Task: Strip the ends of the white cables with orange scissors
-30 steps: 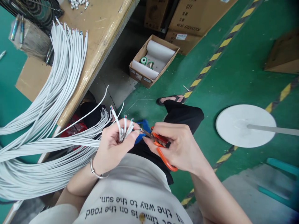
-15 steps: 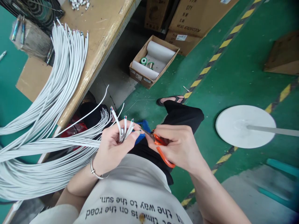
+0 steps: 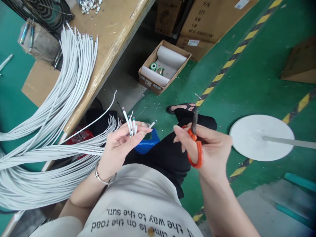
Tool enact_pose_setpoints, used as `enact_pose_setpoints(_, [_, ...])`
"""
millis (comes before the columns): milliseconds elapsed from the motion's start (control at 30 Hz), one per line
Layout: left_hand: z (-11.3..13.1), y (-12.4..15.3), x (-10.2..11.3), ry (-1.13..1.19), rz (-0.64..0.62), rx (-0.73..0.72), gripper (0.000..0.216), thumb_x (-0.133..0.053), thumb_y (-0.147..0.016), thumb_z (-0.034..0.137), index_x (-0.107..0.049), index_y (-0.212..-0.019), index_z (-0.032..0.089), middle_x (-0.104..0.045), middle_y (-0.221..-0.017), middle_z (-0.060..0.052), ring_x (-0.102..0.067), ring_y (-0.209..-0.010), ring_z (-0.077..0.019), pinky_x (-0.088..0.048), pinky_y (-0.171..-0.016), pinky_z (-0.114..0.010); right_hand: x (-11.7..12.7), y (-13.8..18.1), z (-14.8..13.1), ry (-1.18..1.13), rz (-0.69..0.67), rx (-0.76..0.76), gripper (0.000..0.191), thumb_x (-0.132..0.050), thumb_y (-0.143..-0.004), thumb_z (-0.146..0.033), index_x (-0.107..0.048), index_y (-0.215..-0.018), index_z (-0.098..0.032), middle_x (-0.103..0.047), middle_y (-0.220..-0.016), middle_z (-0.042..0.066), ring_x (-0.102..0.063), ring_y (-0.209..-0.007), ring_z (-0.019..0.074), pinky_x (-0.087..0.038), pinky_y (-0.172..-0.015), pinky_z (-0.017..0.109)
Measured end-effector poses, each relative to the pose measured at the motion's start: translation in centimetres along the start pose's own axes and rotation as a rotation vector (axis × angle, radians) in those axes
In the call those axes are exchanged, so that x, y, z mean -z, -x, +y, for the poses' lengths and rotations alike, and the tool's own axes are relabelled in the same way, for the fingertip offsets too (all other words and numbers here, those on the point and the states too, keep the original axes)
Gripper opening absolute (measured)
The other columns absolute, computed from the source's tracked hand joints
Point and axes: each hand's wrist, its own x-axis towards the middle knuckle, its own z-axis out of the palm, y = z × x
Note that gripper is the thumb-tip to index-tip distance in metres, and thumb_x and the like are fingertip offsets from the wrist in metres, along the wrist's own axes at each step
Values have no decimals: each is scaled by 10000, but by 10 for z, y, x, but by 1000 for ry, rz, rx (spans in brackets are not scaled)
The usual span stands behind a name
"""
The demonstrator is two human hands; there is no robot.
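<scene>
1. Head view: the left hand (image 3: 118,148) is near the middle. Its fingers are curled tight around a small bunch of white cables (image 3: 130,125). The cable tips stick up toward 12 o'clock.
2. The right hand (image 3: 212,148) is at 3 o'clock from the left hand, apart from it. Its fingers are closed on the orange scissors (image 3: 195,148), with the blades pointing to 12 o'clock.
3. A blue basket (image 3: 148,144) sits between the hands.
4. The cables run off toward 9 o'clock, below the wooden bench (image 3: 108,39). A white disc (image 3: 256,131) lies at 3 o'clock.
</scene>
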Motion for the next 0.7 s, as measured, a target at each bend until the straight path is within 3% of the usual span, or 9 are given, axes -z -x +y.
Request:
enact_pose_setpoints(100, [0, -2, 3, -20, -5, 25, 97, -769, -982, 275, -860, -957, 253, -774, -958, -13, -671, -887, -101, -553, -835, -187, 2, -3, -2, -39, 59, 7, 231, -796, -877, -219, -736, -654, -226, -608, -570, -28, -488, -516, 109, -382, -497, 275])
enact_pose_setpoints(200, [-1, -1, 5, 27, -43, 84, 99, -768, -985, 302, -842, -977, 237, -732, -871, 1, -591, -676, -56, -513, -698, -180, 0, -5, -5, -76, 64, 21, 152, -812, -855, -209, -777, -711, -242, -619, -592, -25, -507, -552, 124, -390, -512, 289])
enact_pose_setpoints(400, [-1, 2, 4, 145, -72, 196, 93, -798, -953, 287, -783, -1018, 221, -663, -779, 18, -510, -545, -33, -341, -443, -136, -14, -5, -13, -173, -54, 1, 80, -831, -832, -189, -832, -809, -265, -673, -688, -15, -512, -581, 116, -401, -527, 287])
enact_pose_setpoints(567, [3, 3, -3, 106, -91, 176, 129, -831, -908, 239, -723, -881, 174, -642, -704, 33, -526, -550, -42, -413, -498, -140, -26, -8, -15, -237, -203, -66, 42, -875, -824, -274, -845, -829, -246, -644, -669, -12, -504, -582, 112, -399, -517, 273])
enact_pose_setpoints(700, [5, 4, -4, 47, -84, 217, 249, -838, -899, 325, -683, -800, 158, -563, -591, 53, -435, -482, -41, -361, -458, -160, -24, -8, -14, -225, -235, 31, 187, -865, -858, -302, -775, -724, -207, -599, -619, -22, -480, -561, 104, -390, -524, 277])
